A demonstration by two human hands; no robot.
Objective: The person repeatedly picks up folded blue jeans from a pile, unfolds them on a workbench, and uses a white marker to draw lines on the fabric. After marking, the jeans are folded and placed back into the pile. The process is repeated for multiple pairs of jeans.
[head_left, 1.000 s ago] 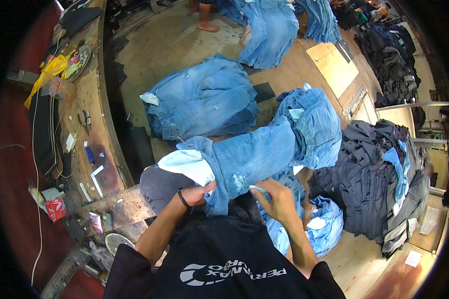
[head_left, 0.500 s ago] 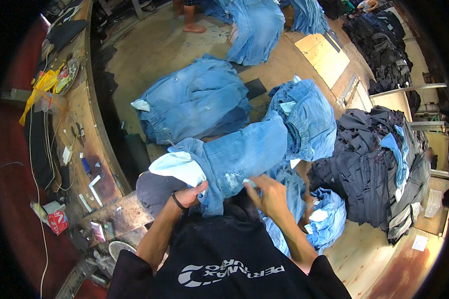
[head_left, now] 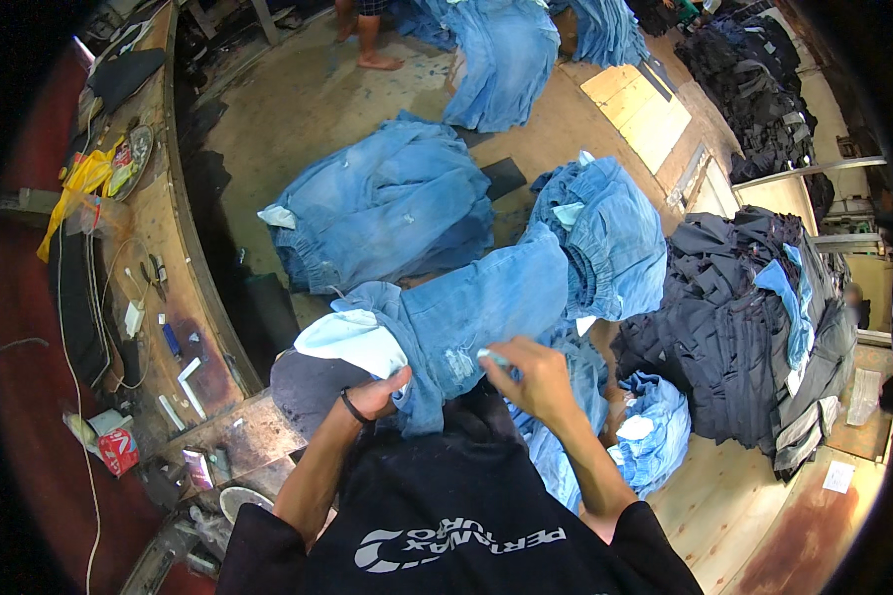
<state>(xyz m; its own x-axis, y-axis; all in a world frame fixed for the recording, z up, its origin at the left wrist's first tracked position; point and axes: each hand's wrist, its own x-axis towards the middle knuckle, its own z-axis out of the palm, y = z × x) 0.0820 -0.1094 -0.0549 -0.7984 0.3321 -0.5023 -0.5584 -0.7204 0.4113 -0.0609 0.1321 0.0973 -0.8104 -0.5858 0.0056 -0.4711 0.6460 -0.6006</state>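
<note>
A pair of light blue jeans [head_left: 486,307] lies stretched across a dark rounded form [head_left: 303,387] in front of me. My left hand [head_left: 379,397], with a dark band at the wrist, grips the waistband end with its white pocket lining [head_left: 352,342]. My right hand [head_left: 531,377] presses on the denim, fingers closed on a small pale object [head_left: 493,355] that I cannot identify.
Stacks of blue jeans lie ahead [head_left: 387,213], at right [head_left: 610,228] and by my right knee [head_left: 645,441]. A dark clothing pile [head_left: 744,327] fills the right. A wooden bench [head_left: 159,268] with small tools curves along the left. Someone's bare feet [head_left: 372,55] stand at the top.
The jeans have been pulled a little further over the dark form. My right hand has shifted left along the denim; my left hand keeps its hold on the waistband.
</note>
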